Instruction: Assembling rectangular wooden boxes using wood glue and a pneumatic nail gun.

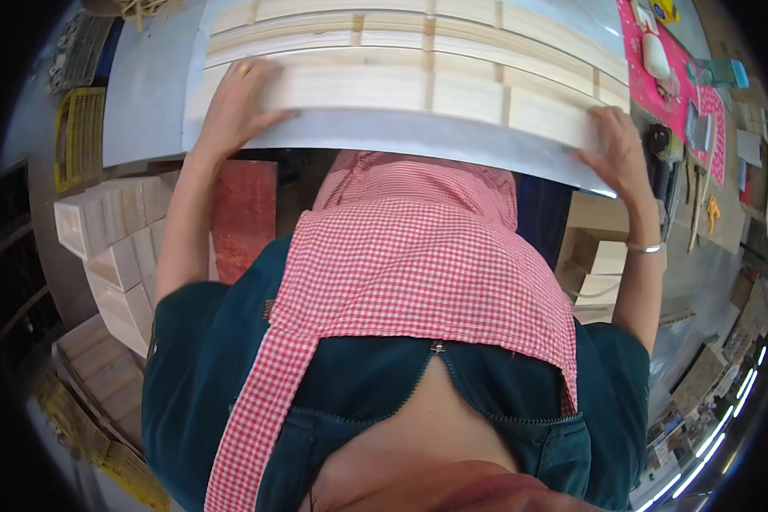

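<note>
Long rows of pale wooden pieces (465, 96) lie side by side on the light metal tabletop (384, 128), a short strip of which shows along its near edge. At the left end of the nearest row is my left hand (241, 104), its fingers curled over the top and its thumb on the near side. My right hand (619, 147) grips the same row at its right end, slightly blurred, with the fingertips partly hidden. Between them the row spans the table's width in front of my checked apron (427, 264).
Open pale wooden boxes (115, 230) are stacked at my left, near a yellow crate (81, 128). More wooden boxes (597, 264) stand low at my right. A white bottle (654, 55) sits on a pink cloth (638, 81) at the far right.
</note>
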Demonstrator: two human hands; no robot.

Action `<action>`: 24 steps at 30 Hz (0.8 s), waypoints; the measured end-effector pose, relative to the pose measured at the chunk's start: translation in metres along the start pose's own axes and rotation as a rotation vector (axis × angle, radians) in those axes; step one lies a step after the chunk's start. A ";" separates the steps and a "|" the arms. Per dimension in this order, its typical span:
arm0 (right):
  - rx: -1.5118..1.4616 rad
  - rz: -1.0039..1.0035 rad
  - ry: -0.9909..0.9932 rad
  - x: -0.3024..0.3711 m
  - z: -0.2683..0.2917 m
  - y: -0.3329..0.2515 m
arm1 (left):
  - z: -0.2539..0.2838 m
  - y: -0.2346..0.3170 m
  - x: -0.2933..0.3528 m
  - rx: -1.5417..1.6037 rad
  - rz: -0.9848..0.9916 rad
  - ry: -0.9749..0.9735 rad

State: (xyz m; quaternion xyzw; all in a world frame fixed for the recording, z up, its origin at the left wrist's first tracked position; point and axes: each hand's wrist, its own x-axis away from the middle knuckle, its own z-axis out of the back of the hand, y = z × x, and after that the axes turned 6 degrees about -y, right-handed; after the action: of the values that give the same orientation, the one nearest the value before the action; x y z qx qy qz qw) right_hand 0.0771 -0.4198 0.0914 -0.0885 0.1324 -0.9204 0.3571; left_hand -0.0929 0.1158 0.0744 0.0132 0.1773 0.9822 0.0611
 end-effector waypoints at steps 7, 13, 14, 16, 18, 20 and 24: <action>-0.050 -0.053 0.028 0.042 -0.030 -0.007 | -0.024 0.006 0.043 0.094 -0.012 -0.006; -0.063 -0.006 0.157 0.025 -0.030 0.015 | -0.031 0.008 0.035 0.158 0.112 0.030; -0.061 0.003 0.179 0.021 -0.030 0.018 | -0.031 0.008 0.035 0.176 0.140 0.036; -0.027 0.025 0.184 0.012 -0.029 0.022 | -0.032 0.010 0.037 0.164 0.125 0.056; 0.044 0.062 0.191 0.004 -0.027 0.026 | -0.033 0.011 0.038 0.147 0.089 0.094; 0.087 0.076 0.197 -0.004 -0.024 0.031 | -0.035 0.011 0.038 0.142 0.065 0.116; 0.024 -0.004 -0.008 -0.015 -0.014 0.040 | -0.035 0.007 0.043 0.163 0.056 0.187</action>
State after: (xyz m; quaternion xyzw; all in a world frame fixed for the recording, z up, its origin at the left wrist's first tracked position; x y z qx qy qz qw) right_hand 0.1098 -0.4356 0.0648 -0.0881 0.1201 -0.9222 0.3570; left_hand -0.1376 0.1021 0.0441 -0.0683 0.2609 0.9628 0.0154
